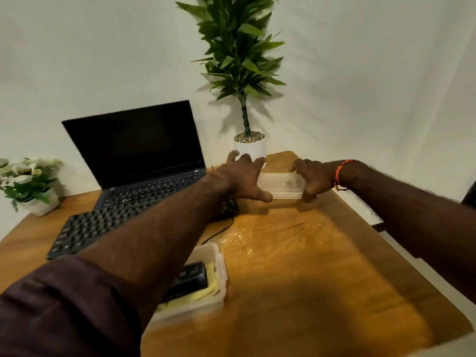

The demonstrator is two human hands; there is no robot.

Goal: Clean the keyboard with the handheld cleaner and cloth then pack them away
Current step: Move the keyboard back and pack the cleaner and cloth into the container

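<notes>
Clearly both my hands were out at the far end of the wooden desk (pixel 322 266), on the clear plastic lid (pixel 282 185) that lay flat there with its long axis running left to right between them. My left hand (pixel 242 176) gripped its left end, fingers spread over the far edge and thumb hooked at the near corner; my right hand (pixel 313 180) clasped the right end with curled fingers. The lid looked to be resting on the desk, though blur made that hard to judge.

The clear plastic storage box (pixel 206 287) it belonged to sat well nearer to me and to the left, partly under my left forearm. Inside lay the black handheld cleaner (pixel 192 276) on top of the yellow cloth (pixel 206 292), so I judged the packing nearly done and only the lid remained. That meant drawing the lid back toward me and leftward.

The black external keyboard (pixel 85 233) lay left of the box, its cable trailing just beyond the box's far corner. Behind it stood the open black laptop (pixel 139 150), and the tall green plant in a white pot (pixel 249 145) stood just past my left fingers.
</notes>
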